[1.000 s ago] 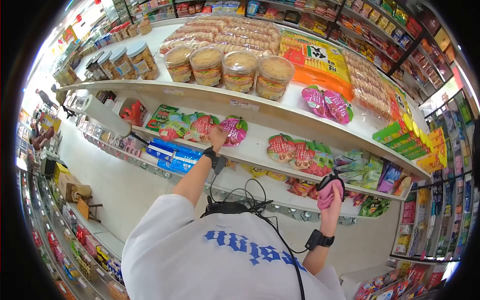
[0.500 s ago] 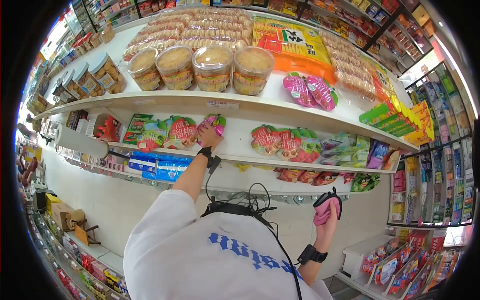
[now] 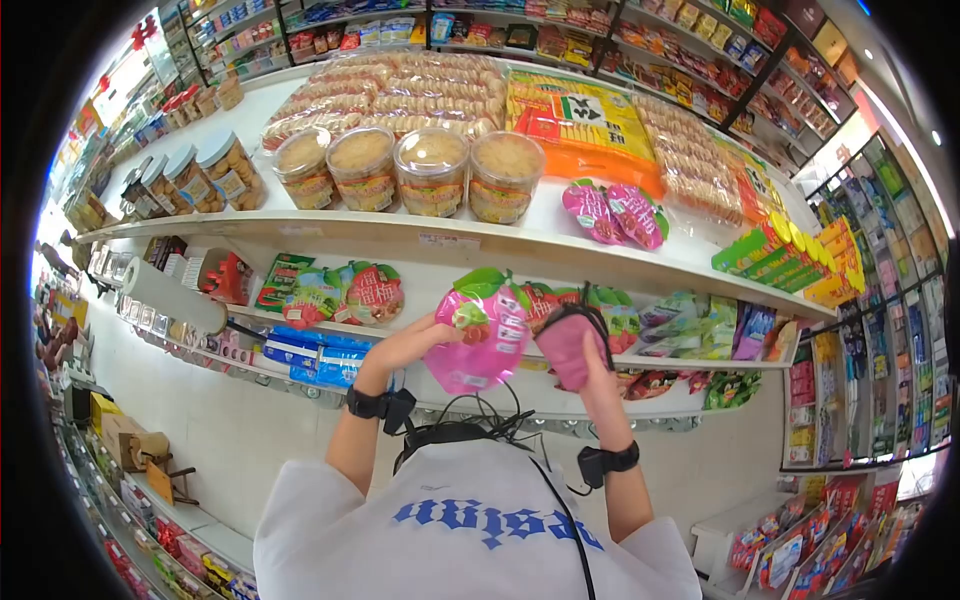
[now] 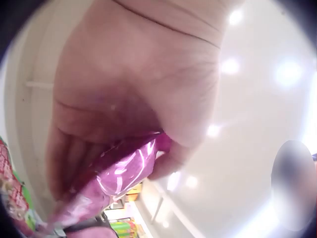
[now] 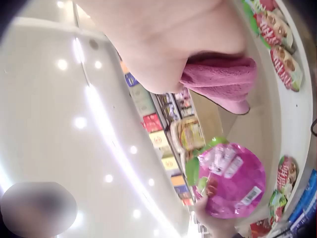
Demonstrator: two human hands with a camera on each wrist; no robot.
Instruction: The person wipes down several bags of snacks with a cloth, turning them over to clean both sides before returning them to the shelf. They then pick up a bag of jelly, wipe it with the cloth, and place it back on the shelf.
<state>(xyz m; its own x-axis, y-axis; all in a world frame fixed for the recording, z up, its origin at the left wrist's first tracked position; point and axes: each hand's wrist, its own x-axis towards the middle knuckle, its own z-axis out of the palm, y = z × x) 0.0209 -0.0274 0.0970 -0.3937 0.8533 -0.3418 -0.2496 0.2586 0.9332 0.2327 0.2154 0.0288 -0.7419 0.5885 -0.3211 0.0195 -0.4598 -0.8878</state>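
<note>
My left hand [image 3: 428, 338] pinches the left edge of a magenta bag [image 3: 482, 335] with green leaf shapes on top, held in front of the lower shelf. In the left wrist view the left hand [image 4: 133, 84] has its fingers and thumb around the shiny bag [image 4: 124, 171]. My right hand [image 3: 600, 385] grips a folded pink cloth [image 3: 568, 350] with a dark edge, just right of the bag. The right wrist view shows the cloth [image 5: 223, 79] in the right hand [image 5: 173, 39], and the bag [image 5: 235, 181] apart from it.
Red bags [image 3: 375, 292] and green packets stand on the lower shelf [image 3: 640, 358]. Above, the upper shelf [image 3: 340, 228] holds round tubs [image 3: 432, 175], two magenta bags [image 3: 590, 212], a yellow-orange pack [image 3: 580, 120] and green boxes [image 3: 765, 255].
My left hand has lifted the magenta bag off the lower shelf and brought it nearer my body. The right hand with the pink cloth has moved left and up, close to the bag.
</note>
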